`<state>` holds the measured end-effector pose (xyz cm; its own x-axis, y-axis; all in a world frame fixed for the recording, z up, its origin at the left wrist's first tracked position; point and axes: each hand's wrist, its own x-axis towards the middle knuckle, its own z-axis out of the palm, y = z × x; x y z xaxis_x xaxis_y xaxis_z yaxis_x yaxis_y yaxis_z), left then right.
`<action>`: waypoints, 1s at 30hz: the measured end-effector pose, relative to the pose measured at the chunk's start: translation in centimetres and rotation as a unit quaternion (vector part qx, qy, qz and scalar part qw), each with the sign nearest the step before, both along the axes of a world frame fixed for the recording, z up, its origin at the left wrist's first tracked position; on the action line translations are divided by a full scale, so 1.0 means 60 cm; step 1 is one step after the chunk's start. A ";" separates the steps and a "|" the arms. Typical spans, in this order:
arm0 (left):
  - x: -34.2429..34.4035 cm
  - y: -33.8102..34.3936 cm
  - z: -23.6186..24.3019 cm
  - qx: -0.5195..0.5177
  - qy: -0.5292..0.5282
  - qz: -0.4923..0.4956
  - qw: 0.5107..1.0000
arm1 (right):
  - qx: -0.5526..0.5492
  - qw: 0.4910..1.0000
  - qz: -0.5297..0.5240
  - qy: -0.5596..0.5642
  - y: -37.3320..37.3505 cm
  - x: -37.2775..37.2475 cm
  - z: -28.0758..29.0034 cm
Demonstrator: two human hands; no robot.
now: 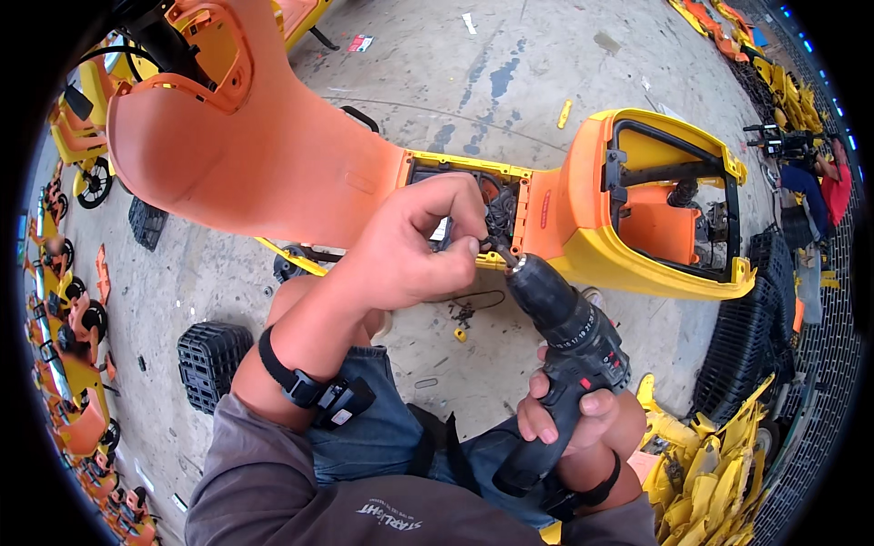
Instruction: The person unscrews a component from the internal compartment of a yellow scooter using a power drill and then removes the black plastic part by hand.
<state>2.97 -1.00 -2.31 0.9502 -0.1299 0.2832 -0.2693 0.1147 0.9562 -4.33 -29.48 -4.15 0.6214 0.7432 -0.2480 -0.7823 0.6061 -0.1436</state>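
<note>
My right hand [569, 414] is wrapped round the handle of a black cordless drill [569, 318], whose bit [506, 256] points up and to the left. At the tip of the bit, my left hand [423, 241] is closed in a pinch on something small and dark that I cannot make out. Both hands are over the near edge of an orange and yellow scooter body [546, 214]. In its middle lies an open compartment [499, 205] with dark cables inside, partly covered by my left hand. To the right is the yellow-framed seat opening [674, 155].
Black plastic crates [214, 364] stand on the concrete floor at the left. Yellow panels [710, 464] are heaped at the lower right, beneath a black slatted stack [746, 328]. Scooters and parts [82, 364] line the left side. Another person [833, 187] is at the far right.
</note>
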 end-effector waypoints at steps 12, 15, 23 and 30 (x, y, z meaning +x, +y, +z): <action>-0.014 0.009 -0.002 0.082 -0.073 0.000 0.994 | 0.052 0.984 -0.169 0.033 -0.006 0.045 0.005; 0.001 0.019 -0.010 0.056 -0.033 0.070 0.995 | 0.071 0.981 -0.177 0.033 -0.012 0.057 0.003; 0.003 -0.006 0.000 0.133 0.042 0.080 0.987 | -0.013 0.998 -0.054 -0.009 0.003 0.030 -0.017; -0.001 0.003 0.002 0.128 0.062 0.052 0.989 | -0.051 0.998 -0.010 -0.031 0.014 0.023 -0.022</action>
<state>2.89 -0.79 -2.20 0.9874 -0.0818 0.1352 -0.1467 -0.1571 0.9766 -2.98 -28.64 -5.49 0.6524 0.7033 -0.2824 -0.7578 0.6011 -0.2537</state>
